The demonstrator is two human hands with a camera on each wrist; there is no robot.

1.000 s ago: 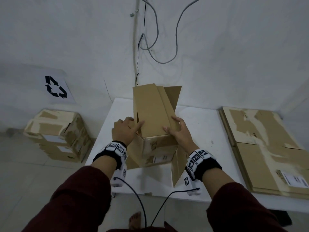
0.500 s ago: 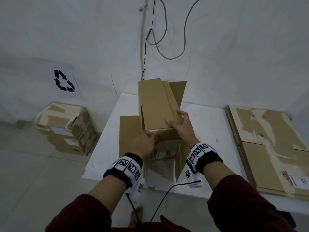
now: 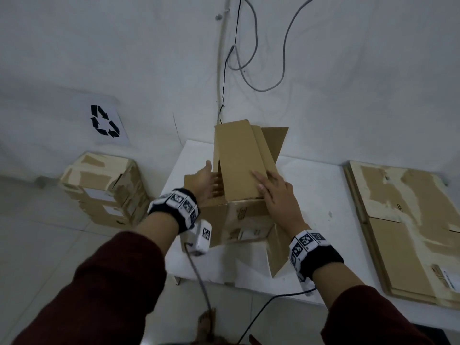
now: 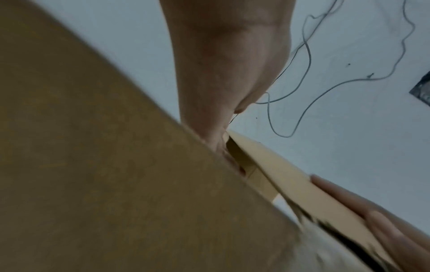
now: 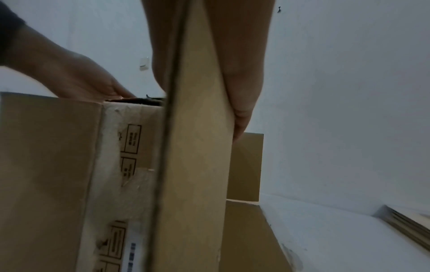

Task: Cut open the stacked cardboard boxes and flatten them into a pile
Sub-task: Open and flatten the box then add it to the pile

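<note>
An open brown cardboard box (image 3: 246, 215) stands on the white table (image 3: 323, 195). Its long top flap (image 3: 239, 158) slopes up and away; a left flap (image 3: 190, 180) is folded outward. My left hand (image 3: 206, 185) reaches over the box's left rim, its straight fingers going into the opening under the raised flap. My right hand (image 3: 273, 192) lies flat on that flap's near end with fingers spread. In the right wrist view my left hand (image 5: 76, 81) rests on the rim of the box (image 5: 46, 165). The box's inside is hidden.
A pile of flattened cardboard (image 3: 410, 220) lies on the table's right side. Stacked taped boxes (image 3: 104, 190) sit on the floor at the left, below a recycling sign (image 3: 104, 120). Cables (image 3: 249, 70) hang on the wall behind. A bare foot (image 3: 205, 324) shows below the table edge.
My left hand left the box's left side, dipped to the front, then went up into the opening. The left flap has swung outward. My right hand stayed on the top flap.
</note>
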